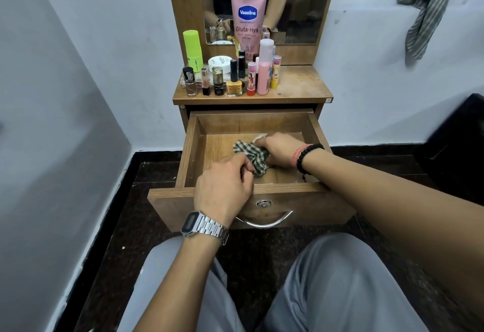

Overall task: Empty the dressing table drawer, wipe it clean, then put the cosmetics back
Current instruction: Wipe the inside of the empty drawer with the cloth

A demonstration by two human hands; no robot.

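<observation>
The wooden drawer (188, 148) of the dressing table stands pulled out, holding only a checked cloth (253, 154). My right hand (281, 148) grips the bunched cloth against the drawer floor. My left hand (225, 187) is over the drawer's front edge, its fingers pinching the cloth's near corner. The cosmetics stand on the tabletop (298, 82): a tall pink Vaseline tube (248, 20), a green stick (193, 50), a white jar (219, 62), a yellow nail polish (234, 84), a pink bottle (264, 69) and several small bottles and lipsticks.
A mirror (298, 4) rises behind the tabletop. Another striped cloth (424, 9) hangs over the ledge at the upper right. White walls close in on the left and behind. The drawer front carries a metal handle (267, 223) and lock. My knees are below, over dark floor.
</observation>
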